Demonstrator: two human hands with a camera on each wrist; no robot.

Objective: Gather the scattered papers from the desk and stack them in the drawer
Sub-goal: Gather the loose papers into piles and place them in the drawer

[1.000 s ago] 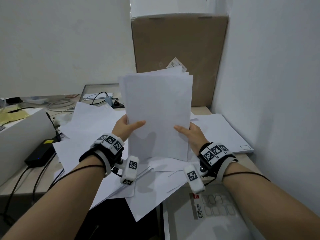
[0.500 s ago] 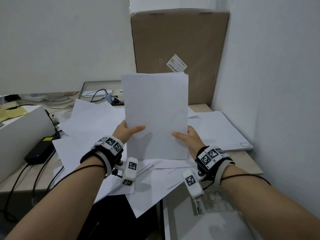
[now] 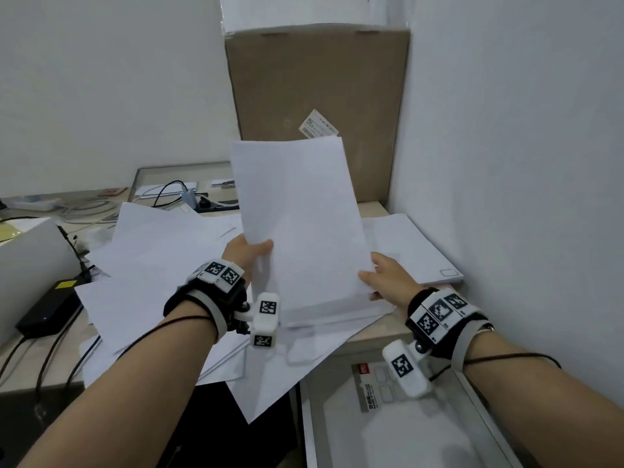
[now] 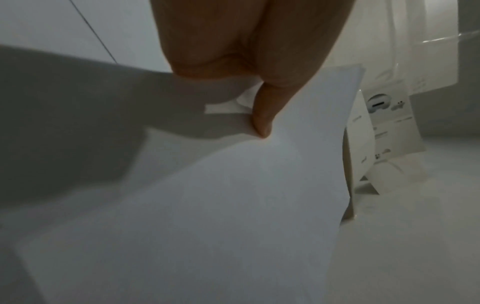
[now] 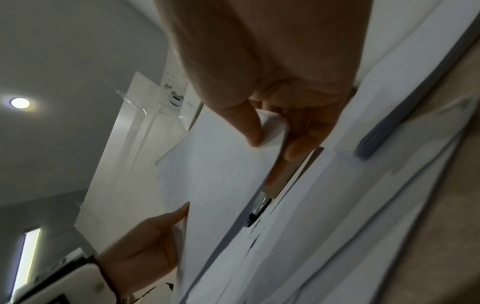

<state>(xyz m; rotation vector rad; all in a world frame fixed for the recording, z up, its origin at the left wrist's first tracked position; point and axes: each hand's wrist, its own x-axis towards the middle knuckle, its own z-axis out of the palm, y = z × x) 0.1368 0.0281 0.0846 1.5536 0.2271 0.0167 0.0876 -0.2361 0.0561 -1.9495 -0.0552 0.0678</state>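
Holding the stack of papers [image 3: 300, 228] upright between both hands, you have it tilted back a little, its long axis running up and away from you and its lower edge resting on the loose sheets [image 3: 162, 265] spread across the table [image 3: 374, 208]. Your left hand [image 3: 243, 253] pinches the stack's left edge low down, thumb on the front face; the left wrist view shows that thumb pressed flat to the paper. Your right hand [image 3: 385, 273] pinches the right edge lower still, thumb in front and fingers [image 5: 298, 144] behind, as the right wrist view shows. So both grips are closed on the same stack, neither one free.

What matters for the coming move is where the drawer [image 3: 388, 417] lies: it stands open below the table's near right corner, directly under your right wrist and toward you from the stack. Your right hand is the nearer one. By my reading, the stack has to come back toward you, down, and lie flat to go in. More sheets are left on the table, some hanging over its near edge, and a flat pile [image 3: 412, 244] lies along the right edge by the wall.
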